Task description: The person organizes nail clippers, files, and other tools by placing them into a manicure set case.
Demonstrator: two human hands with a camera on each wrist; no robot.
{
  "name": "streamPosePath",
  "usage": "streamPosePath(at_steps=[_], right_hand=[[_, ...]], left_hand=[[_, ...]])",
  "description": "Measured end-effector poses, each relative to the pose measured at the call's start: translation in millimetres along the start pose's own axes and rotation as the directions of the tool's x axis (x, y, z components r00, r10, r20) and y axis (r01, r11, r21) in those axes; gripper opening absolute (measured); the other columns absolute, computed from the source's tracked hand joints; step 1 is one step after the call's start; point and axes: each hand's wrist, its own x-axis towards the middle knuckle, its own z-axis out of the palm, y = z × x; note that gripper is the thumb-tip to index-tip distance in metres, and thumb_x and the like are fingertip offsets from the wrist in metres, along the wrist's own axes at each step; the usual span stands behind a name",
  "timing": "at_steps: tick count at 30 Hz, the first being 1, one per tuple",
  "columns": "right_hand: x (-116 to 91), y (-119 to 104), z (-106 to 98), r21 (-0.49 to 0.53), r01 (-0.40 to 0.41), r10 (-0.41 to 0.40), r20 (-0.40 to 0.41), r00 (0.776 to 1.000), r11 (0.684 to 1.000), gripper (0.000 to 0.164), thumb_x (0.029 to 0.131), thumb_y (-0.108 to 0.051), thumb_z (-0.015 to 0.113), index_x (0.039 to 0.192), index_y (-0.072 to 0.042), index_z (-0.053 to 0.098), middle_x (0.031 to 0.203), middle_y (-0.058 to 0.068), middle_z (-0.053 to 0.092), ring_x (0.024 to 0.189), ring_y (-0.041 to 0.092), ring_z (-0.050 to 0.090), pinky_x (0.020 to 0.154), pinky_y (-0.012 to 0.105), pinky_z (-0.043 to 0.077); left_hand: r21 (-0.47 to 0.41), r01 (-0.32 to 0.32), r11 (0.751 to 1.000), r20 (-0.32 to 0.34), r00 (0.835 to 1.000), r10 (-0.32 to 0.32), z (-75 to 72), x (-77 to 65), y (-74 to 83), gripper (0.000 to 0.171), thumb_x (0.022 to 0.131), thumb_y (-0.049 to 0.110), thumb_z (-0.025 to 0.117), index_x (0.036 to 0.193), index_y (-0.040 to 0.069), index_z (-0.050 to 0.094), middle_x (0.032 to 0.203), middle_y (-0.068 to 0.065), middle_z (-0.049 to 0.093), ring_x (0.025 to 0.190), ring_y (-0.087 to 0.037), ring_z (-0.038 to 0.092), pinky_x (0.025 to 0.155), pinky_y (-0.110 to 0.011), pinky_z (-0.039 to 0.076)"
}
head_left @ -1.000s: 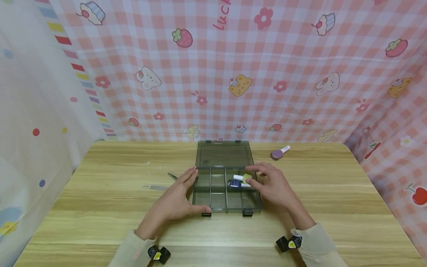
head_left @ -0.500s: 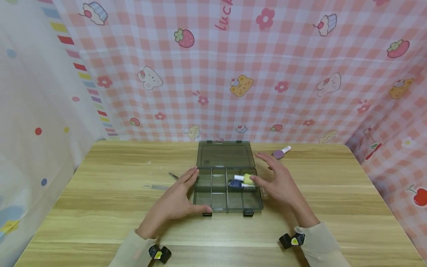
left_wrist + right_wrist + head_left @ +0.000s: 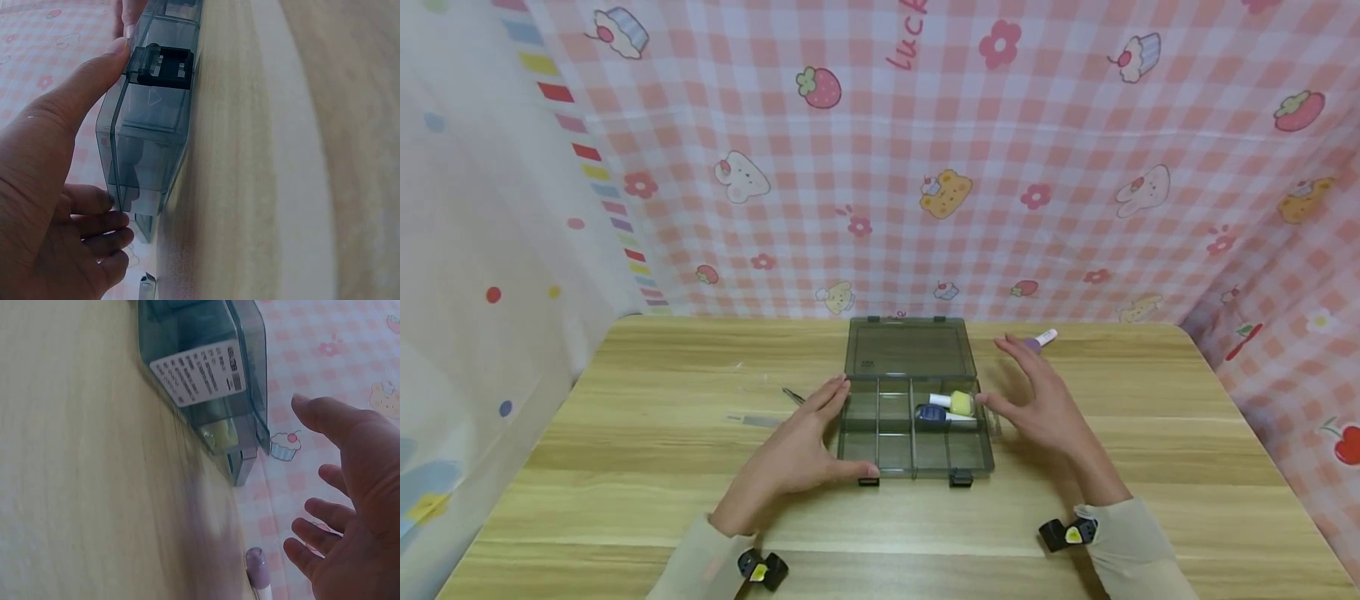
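Note:
A smoky grey divided plastic box [image 3: 859, 450] stands with its lid [image 3: 910, 347] swung back. My left hand [image 3: 796, 446] grips its left end, thumb at the front edge by a latch [image 3: 165, 67] and fingers round the side. Inside, in the back right compartment, lie a yellow nail polish bottle [image 3: 961, 403] with a white cap and a dark blue one [image 3: 931, 414]. Just right of the box my right hand [image 3: 1048, 417] hovers with fingers spread, holding nothing. Behind its fingertips lies a purple nail polish bottle [image 3: 257, 569], partly hidden in the head view.
Dark slim tweezers [image 3: 792, 395] and a flat grey strip [image 3: 760, 421] lie on the wooden table [image 3: 655, 467] left of the box. A printed label [image 3: 200, 374] covers part of the box's right side. Pink checked cloth [image 3: 880, 167] hangs behind the table.
My right hand has let go of the yellow nail polish bottle in the box and drawn away to the right, towards the purple bottle. The left hand stays on the box.

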Motion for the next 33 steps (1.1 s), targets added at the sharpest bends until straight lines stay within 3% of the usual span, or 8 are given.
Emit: streamPosePath(at_steps=[4, 13, 33], right_hand=[[-0.1, 7.4, -2.5, -0.025, -0.025, 0.026, 0.025, 0.999, 0.999, 0.090, 0.087, -0.045, 0.081, 0.160, -0.019, 0.035, 0.172, 0.011, 0.019, 0.156, 0.045, 0.017, 0.120, 0.074, 0.018], [4.7, 29.5, -17.0, -0.078, -0.069, 0.071, 0.032, 0.997, 0.995, 0.098, 0.088, -0.049, 0.078, 0.164, -0.016, 0.026, 0.173, 0.016, 0.012, 0.155, 0.050, 0.014, 0.119, 0.076, 0.015], [33.5, 56.4, -39.3, -0.138, -0.030, 0.036, 0.035, 0.999, 0.990, 0.099, 0.087, -0.046, 0.081, 0.162, -0.008, 0.029, 0.170, 0.022, 0.016, 0.155, 0.050, 0.018, 0.122, 0.072, 0.017]], left_hand=[[-0.004, 0.005, 1.000, 0.004, 1.000, -0.005, 0.8, 1.3, 0.9, 0.132, 0.066, 0.079, 0.079, 0.163, 0.013, 0.019, 0.174, 0.000, 0.011, 0.159, -0.027, 0.018, 0.124, -0.052, 0.030], [-0.011, 0.005, 1.000, 0.001, 1.000, -0.005, 3.6, 3.3, 3.3, 0.132, 0.065, 0.079, 0.079, 0.163, 0.013, 0.020, 0.174, 0.000, 0.012, 0.159, -0.027, 0.019, 0.124, -0.052, 0.030], [-0.013, 0.014, 1.000, -0.007, 1.000, -0.014, 0.9, 0.3, 1.9, 0.132, 0.065, 0.080, 0.079, 0.163, 0.012, 0.021, 0.174, -0.001, 0.012, 0.159, -0.028, 0.020, 0.124, -0.052, 0.031]])
